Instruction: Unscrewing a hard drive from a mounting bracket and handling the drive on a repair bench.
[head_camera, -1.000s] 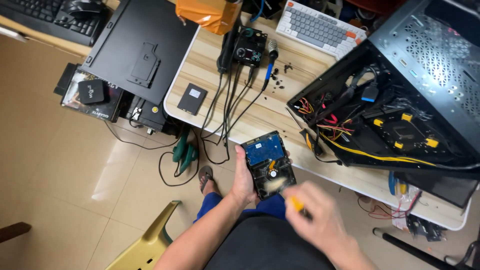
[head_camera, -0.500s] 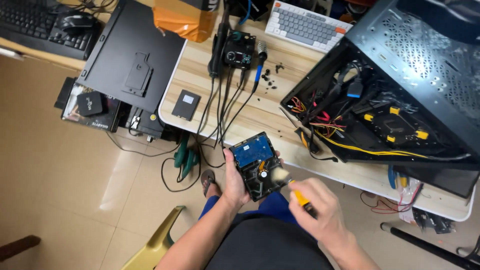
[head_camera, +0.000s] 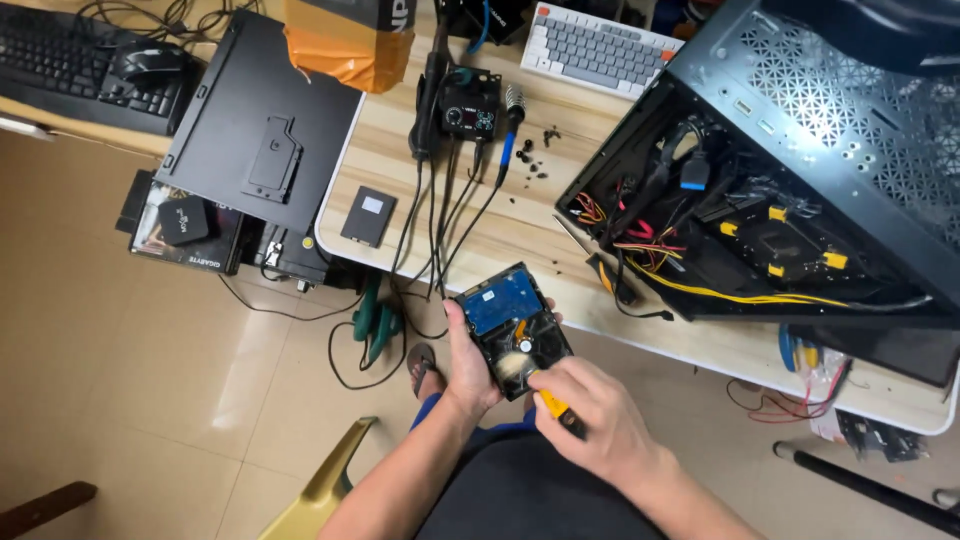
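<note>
The hard drive (head_camera: 512, 328) sits gripped in the left hand (head_camera: 468, 362), just off the table's (head_camera: 520, 225) near edge. The right hand (head_camera: 590, 410) pinches a yellow-handled brush (head_camera: 545, 398), bristles on the drive. Beyond, a computer case (head_camera: 800, 170) lies open at the table's right end.

2 hands (head_camera: 470, 365). 1 hard drive (head_camera: 512, 325). 1 yellow-handled brush (head_camera: 548, 402). 2 keyboards: black far left (head_camera: 70, 50), white far (head_camera: 598, 45). 1 mouse (head_camera: 150, 62). 1 open computer case, right (head_camera: 800, 200). 1 small flat drive on table (head_camera: 369, 216).
</note>
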